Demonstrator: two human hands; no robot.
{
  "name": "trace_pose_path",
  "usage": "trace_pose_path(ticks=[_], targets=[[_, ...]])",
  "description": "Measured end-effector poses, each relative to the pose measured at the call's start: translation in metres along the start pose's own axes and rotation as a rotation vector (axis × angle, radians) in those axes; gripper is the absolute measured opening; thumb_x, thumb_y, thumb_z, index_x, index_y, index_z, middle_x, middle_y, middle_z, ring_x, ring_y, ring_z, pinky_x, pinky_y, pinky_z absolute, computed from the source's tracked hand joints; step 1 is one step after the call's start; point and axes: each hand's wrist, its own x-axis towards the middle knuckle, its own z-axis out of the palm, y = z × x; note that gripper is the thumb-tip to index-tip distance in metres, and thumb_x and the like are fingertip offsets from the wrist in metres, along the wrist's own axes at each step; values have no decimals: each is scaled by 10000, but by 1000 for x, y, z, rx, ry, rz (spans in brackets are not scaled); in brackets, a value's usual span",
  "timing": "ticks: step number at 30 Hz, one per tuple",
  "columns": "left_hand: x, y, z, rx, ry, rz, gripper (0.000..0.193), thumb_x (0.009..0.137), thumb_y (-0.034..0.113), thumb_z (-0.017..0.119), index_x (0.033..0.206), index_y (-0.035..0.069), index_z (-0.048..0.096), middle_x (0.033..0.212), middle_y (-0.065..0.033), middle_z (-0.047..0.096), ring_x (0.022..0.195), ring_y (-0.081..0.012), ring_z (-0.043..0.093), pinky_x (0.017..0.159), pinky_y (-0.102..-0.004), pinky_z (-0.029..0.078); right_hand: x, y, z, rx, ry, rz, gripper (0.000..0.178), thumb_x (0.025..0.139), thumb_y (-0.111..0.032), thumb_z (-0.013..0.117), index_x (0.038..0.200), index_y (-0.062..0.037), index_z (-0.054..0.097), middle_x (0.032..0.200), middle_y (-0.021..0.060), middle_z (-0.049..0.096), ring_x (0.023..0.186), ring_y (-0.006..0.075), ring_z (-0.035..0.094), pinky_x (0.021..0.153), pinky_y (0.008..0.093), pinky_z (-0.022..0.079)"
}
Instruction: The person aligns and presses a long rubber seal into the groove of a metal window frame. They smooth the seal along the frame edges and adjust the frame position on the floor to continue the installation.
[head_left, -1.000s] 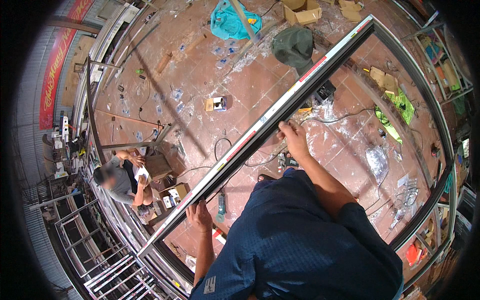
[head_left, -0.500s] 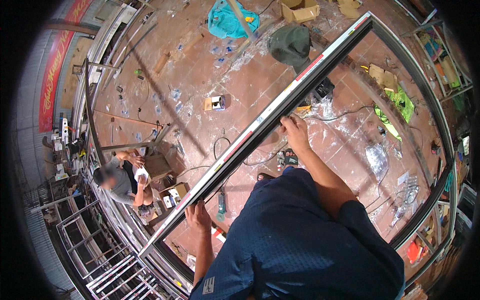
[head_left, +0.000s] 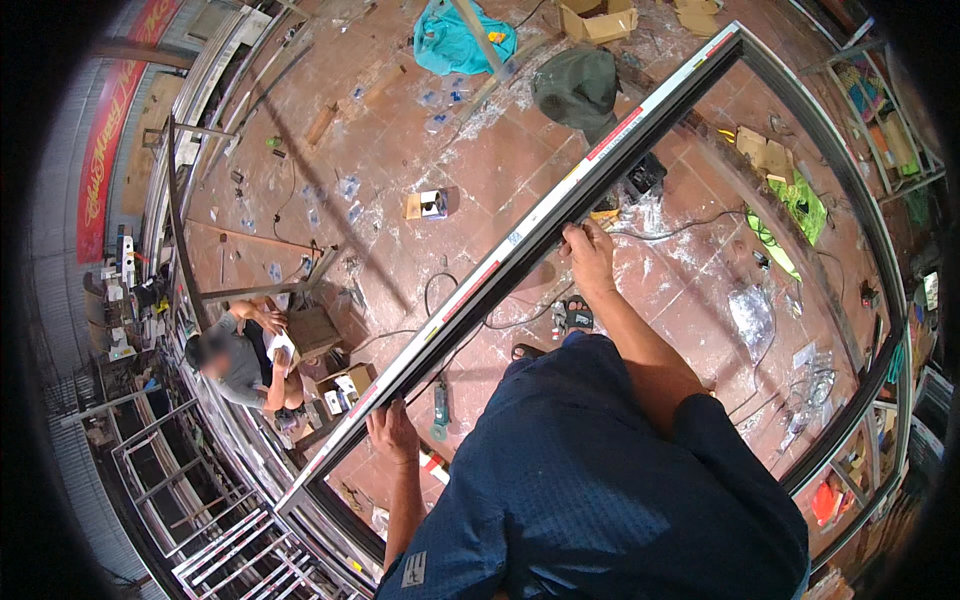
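A large dark rectangular metal frame surrounds my body, its far side running diagonally from lower left to upper right. White film with red markings covers that side's outer face. My right hand is closed on the inner edge of this side, around its middle, with the fingers curled against the dark profile. Further down the same side, my left hand has its fingertips on the inner edge; the frame hides part of its grip.
A seated person holds something white at the left, beside open cardboard boxes. On the tiled floor lie a small box, a turquoise cloth, a dark green cover, cables and a green vest. Metal racks stand lower left.
My right hand has shifted very slightly up along the inner edge. The frame and my left hand stay almost where they were.
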Motion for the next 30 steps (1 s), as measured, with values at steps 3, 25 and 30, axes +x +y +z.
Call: trace_pose_path(ticks=[3, 25, 30], targets=[[0, -2, 0, -23, 72, 55, 122, 905, 47, 838, 1012, 80, 787, 1039, -158, 735, 977, -417, 703, 867, -541, 550, 3, -4, -1, 10, -23, 4, 245, 1051, -254, 685, 937, -38, 706, 766, 4, 630, 699, 112, 583, 659, 306, 454], [-7, -9, 4, -52, 42, 21, 124, 914, 23, 833, 1013, 83, 786, 1021, -163, 740, 952, -418, 705, 811, -527, 535, 25, -2, -9, 50, 67, 1, 246, 1062, -248, 655, 942, -39, 706, 827, 15, 656, 683, 105, 589, 652, 284, 473], [-3, -6, 5, -64, 112, 65, 127, 919, 6, 825, 1003, 86, 772, 1022, -167, 739, 940, -416, 705, 809, -528, 539, 22, -20, -14, 142, 113, 31, 263, 1064, -262, 667, 925, -42, 701, 812, -9, 654, 689, 99, 618, 646, 279, 476]])
